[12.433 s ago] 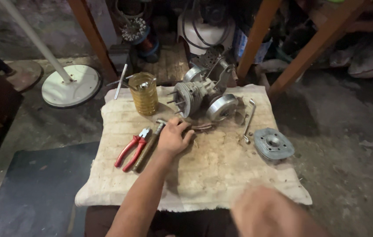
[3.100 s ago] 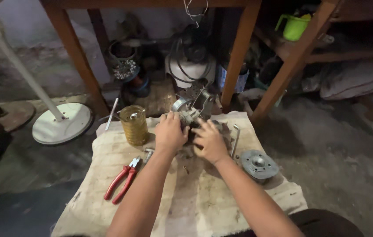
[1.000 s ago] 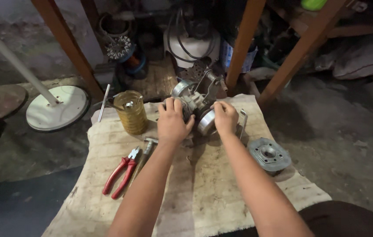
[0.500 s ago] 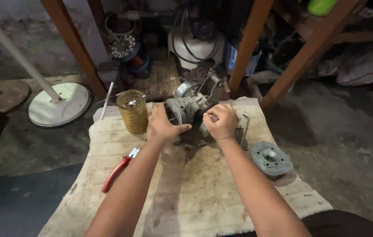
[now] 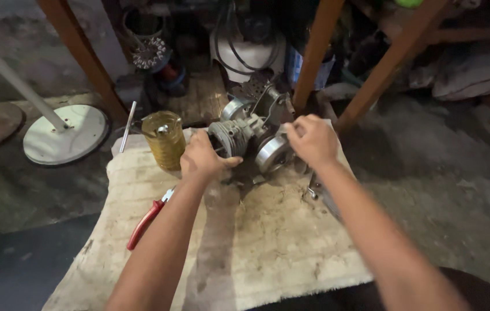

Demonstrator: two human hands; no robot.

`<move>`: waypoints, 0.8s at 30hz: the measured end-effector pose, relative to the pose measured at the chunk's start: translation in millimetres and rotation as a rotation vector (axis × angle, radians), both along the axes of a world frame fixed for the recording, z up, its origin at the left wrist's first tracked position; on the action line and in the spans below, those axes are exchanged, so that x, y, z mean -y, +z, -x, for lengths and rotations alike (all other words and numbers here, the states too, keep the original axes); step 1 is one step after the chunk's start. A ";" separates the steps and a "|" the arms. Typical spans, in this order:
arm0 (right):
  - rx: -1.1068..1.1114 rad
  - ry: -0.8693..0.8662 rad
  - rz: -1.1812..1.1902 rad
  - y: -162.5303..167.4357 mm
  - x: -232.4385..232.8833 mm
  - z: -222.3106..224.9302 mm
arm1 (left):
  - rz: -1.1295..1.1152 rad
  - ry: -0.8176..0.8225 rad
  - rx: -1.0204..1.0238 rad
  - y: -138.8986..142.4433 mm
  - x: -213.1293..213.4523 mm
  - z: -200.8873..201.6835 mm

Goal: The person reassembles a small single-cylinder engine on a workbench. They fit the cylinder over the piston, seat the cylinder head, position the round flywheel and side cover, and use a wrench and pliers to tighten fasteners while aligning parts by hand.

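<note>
A small grey metal engine with cooling fins and a round shiny flywheel stands on a beige cloth mat on the floor. My left hand grips its finned cylinder on the left side. My right hand is closed on the engine's right side, beside the flywheel. Both forearms reach in from the bottom of the view. What the right fingers pinch is hidden.
A yellow glass jar stands left of the engine, and red-handled pliers lie on the mat under my left arm. A white round stand base sits at the left. Wooden table legs and cluttered parts rise behind.
Both hands stay on the engine. The engine has turned slightly and the grey round part at the right of the mat is hidden behind my right arm. The view has shifted closer.
</note>
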State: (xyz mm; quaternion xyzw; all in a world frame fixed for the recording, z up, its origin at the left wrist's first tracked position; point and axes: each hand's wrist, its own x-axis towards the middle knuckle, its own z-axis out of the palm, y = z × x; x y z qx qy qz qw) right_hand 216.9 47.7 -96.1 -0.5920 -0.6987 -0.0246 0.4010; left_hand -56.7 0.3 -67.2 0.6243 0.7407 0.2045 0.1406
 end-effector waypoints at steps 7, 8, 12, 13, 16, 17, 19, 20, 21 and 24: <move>0.532 -0.058 0.889 48.5 31.8 -70.9 | 0.011 -0.010 -0.002 0.8 -0.5 -0.5; 0.652 -0.138 0.959 47.0 37.4 -79.5 | 0.024 -0.008 -0.002 1.0 -0.6 -1.0; 0.737 -0.232 1.110 28.3 46.5 -112.5 | 0.028 -0.009 0.008 0.8 -0.7 -1.1; 0.693 -0.201 1.166 20.3 44.5 -117.8 | 0.023 -0.011 0.013 0.5 -0.6 -0.8; 0.585 -0.134 1.258 2.6 33.9 -132.8 | 0.024 -0.016 0.001 -0.2 -1.5 -1.8; 0.570 -0.126 1.245 -0.1 30.5 -136.3 | 0.028 -0.015 -0.008 -0.2 -2.0 -2.0; 0.562 -0.114 1.181 -2.6 28.0 -138.1 | 0.042 -0.011 -0.008 -0.8 -2.5 -2.8; 0.568 -0.110 1.128 -1.7 28.4 -136.8 | 0.049 -0.008 -0.008 -1.0 -2.9 -3.0; 0.573 -0.106 1.077 0.1 30.6 -134.0 | 0.054 -0.005 -0.004 -1.6 -2.7 -3.3; 0.637 -0.120 0.946 7.6 41.8 -116.4 | 0.037 -0.001 -0.001 -4.0 -2.4 -4.1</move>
